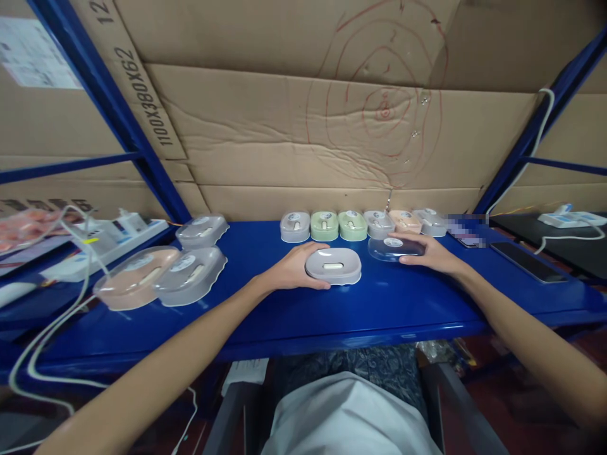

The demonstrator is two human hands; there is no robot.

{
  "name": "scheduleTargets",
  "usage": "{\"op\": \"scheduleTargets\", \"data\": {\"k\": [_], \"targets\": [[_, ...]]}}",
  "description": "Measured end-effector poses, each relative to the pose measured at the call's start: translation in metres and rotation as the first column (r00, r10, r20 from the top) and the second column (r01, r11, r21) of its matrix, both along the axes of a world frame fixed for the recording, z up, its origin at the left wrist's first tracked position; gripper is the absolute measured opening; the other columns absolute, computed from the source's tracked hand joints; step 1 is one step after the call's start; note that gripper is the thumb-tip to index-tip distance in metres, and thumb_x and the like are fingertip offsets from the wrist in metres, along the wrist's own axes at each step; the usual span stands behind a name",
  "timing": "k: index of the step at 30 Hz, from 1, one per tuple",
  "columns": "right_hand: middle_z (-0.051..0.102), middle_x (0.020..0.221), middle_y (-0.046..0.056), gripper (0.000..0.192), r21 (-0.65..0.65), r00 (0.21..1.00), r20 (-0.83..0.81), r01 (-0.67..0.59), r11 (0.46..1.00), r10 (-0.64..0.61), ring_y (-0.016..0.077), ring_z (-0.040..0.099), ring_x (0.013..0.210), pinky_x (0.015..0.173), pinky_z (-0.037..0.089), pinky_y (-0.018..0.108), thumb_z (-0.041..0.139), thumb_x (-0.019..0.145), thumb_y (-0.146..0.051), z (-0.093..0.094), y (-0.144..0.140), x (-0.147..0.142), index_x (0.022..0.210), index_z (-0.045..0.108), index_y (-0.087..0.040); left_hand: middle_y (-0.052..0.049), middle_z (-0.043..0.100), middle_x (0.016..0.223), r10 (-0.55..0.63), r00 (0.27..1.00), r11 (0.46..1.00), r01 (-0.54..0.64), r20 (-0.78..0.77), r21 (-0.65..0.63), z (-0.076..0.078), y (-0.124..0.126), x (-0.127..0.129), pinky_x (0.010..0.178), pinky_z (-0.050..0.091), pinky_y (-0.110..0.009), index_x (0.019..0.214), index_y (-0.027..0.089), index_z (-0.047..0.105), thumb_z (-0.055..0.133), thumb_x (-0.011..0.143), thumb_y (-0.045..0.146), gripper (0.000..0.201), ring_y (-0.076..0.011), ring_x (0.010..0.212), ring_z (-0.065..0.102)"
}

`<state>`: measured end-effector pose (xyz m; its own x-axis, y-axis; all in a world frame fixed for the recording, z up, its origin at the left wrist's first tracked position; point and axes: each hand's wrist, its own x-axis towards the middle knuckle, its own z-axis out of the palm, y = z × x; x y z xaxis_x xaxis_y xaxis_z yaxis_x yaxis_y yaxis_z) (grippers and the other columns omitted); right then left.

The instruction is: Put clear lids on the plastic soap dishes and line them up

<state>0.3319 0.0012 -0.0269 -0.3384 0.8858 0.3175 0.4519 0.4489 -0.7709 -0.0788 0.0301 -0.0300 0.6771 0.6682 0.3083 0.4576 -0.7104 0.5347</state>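
My left hand (294,266) grips the left end of a grey oval box (348,270) that looks like a soap box. It has no cover on, and a short white bar (333,266) lies in the middle of its top. To the right, my right hand (430,253) holds a clear plastic lid (386,253) by its right end, with thumb and fingers around the edge. A round white sticker (393,242) is on this lid. Lid and grey box are apart, just above or on the blue table; I cannot tell which for the lid.
Several lidded boxes in grey, green (324,226) and peach (406,221) stand in a row along the cardboard wall (246,158). At left are larger grey (192,275) and peach boxes (137,278), near power strips (109,249) and white cables. A dark phone (528,261) lies at right on the blue table (303,316).
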Motion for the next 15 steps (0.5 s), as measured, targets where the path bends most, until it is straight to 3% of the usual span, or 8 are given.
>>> {"op": "scheduleTargets", "data": {"k": [8,15], "targets": [[0.065,0.153,0.002,0.071,0.05,0.984,0.169,-0.067,0.997,0.057,0.0342,0.057,0.145,0.129,0.036,0.061,0.089,0.081,-0.051,-0.0063,0.0085,0.0047,0.147,0.066,-0.04,-0.012,0.065,0.147,-0.014,1.0,1.0,0.014,-0.004,-0.015,0.0034,-0.0012,0.0005,0.118,0.045,-0.05,0.145,0.021,0.059,0.095,0.066,0.06,0.095,-0.0376,0.135,0.061],[0.068,0.149,0.004,0.067,0.105,0.973,0.209,-0.127,0.986,0.103,0.0333,0.059,0.142,0.127,0.038,0.06,0.088,0.081,-0.052,-0.0055,0.01,0.0034,0.144,0.068,-0.041,-0.013,0.063,0.148,-0.022,1.0,1.0,0.022,-0.017,-0.016,-0.0009,0.0035,-0.0014,0.117,0.045,-0.052,0.147,0.023,0.057,0.093,0.067,0.062,0.096,-0.0378,0.135,0.061]]}}
